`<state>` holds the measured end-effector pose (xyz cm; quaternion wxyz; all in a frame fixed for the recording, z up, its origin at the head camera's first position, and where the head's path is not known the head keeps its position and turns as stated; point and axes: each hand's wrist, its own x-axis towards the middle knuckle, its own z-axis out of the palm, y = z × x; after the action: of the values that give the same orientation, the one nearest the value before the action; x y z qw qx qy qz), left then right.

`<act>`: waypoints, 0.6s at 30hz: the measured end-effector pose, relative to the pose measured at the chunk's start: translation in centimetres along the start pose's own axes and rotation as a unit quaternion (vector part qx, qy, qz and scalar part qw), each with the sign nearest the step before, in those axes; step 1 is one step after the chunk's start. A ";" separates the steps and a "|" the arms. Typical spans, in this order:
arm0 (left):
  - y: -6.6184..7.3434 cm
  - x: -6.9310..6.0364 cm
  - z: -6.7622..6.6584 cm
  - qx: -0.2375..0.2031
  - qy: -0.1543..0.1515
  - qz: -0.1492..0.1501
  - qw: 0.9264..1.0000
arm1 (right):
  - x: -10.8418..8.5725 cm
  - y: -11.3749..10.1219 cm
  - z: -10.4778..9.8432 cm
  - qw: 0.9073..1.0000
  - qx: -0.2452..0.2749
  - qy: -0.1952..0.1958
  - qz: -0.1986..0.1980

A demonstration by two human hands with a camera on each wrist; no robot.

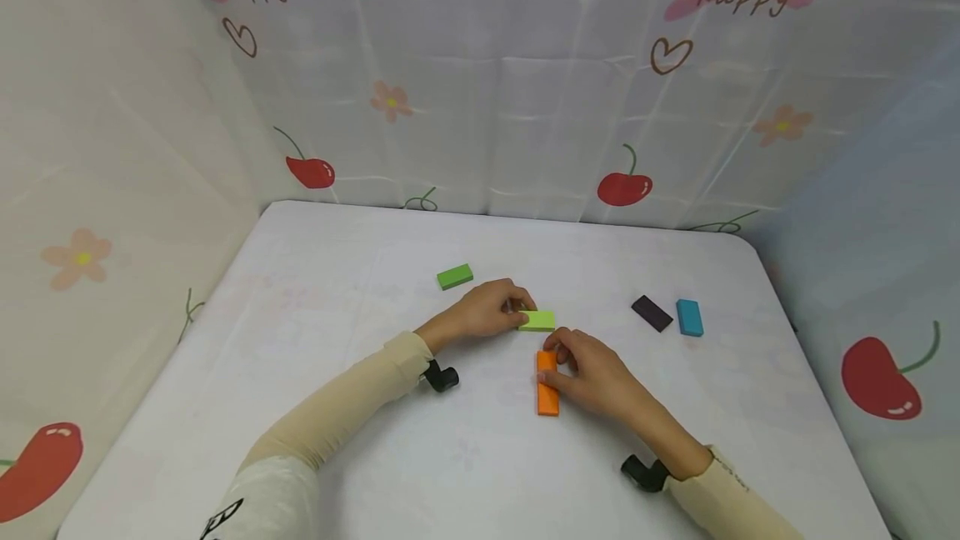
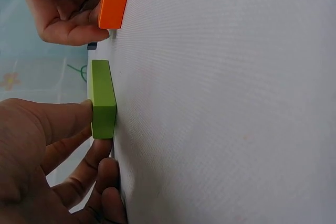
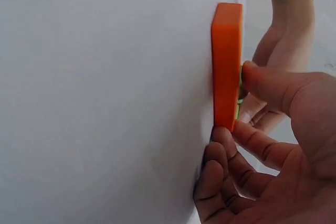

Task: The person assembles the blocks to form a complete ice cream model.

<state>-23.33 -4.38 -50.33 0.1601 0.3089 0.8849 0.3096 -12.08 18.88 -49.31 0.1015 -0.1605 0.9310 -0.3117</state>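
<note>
My left hand (image 1: 491, 308) pinches a flat light green block (image 1: 538, 321) by its left end, thumb in front and fingers curled behind. In the left wrist view the green block (image 2: 103, 100) sits on or just above the white surface. Nearer the viewer, an orange block (image 1: 547, 398) lies lengthwise away from me. My right hand (image 1: 596, 373) holds it, thumb on its near part and fingers at its far end. The right wrist view has the orange block (image 3: 227, 66) close against the cloth, a short gap from the green one.
A darker green block (image 1: 455, 277) lies behind my left hand. To the right are a black block (image 1: 652, 313) and a blue block (image 1: 690, 317). The white table (image 1: 360, 248) meets a printed curtain (image 1: 480, 107) at the back and sides.
</note>
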 end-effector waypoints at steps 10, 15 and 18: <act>-0.2 0.0 0.2 0.002 0.003 -0.005 1.000 | 3.3 1.8 -2.0 0.999 0.031 0.035 0.007; -0.2 0.2 0.2 -0.004 0.006 -0.006 1.000 | 5.1 2.9 -2.5 0.999 0.036 0.028 0.019; -0.1 0.2 0.2 -0.014 0.006 -0.009 1.000 | 5.8 3.3 -2.4 0.999 0.034 0.019 0.017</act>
<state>-23.48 -4.23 -50.56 0.1621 0.2967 0.8843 0.3221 -18.91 20.59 -49.93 0.0942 -0.1353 0.9244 -0.3441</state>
